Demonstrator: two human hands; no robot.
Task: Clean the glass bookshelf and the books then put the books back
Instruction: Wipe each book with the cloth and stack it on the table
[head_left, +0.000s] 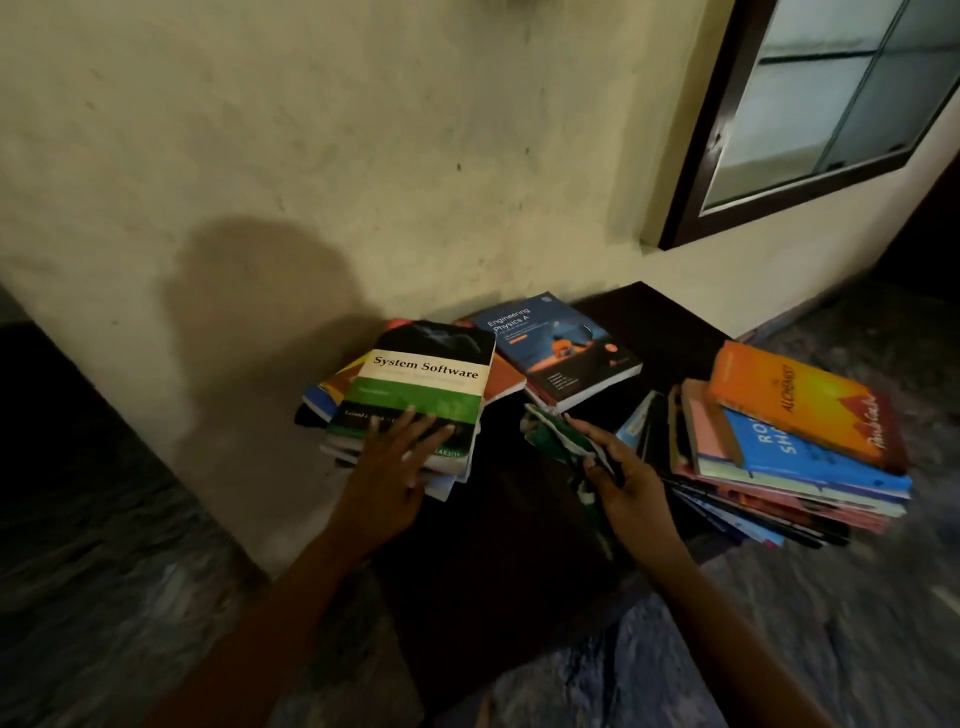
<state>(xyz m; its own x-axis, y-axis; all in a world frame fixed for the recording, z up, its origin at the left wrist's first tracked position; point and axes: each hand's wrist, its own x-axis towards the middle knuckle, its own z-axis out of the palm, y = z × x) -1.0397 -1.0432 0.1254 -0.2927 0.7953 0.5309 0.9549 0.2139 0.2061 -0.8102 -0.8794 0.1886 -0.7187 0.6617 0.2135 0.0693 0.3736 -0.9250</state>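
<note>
The left hand (395, 462) lies flat on the green book (431, 374), fingers spread and straight across the near end of its cover. It is pressing down rather than gripping. That book tops the left pile (332, 410), which sits on the dark ledge (519, 519) right against the wall (311, 156). Over on the other side, the right hand (628, 483) is curled around a bunched green-and-white cloth (556, 441), so the wiping tool is in hand.

Here is the relation that matters. The green book lies ahead and to the left of the cloth, with only a strip of bare ledge between them. Its long axis runs away from the person and leans slightly right at the far end. The left hand is already on it, so the likely job for the right is a short sweep leftward onto the cover, then along its length.

A blue book (561, 348) rests behind the cloth, and a second pile (779, 467) topped by an orange book (789, 400) sits to the right. A dark-framed glass panel (831, 104) shows up right, and it is hard to tell whether it belongs to the bookshelf.
</note>
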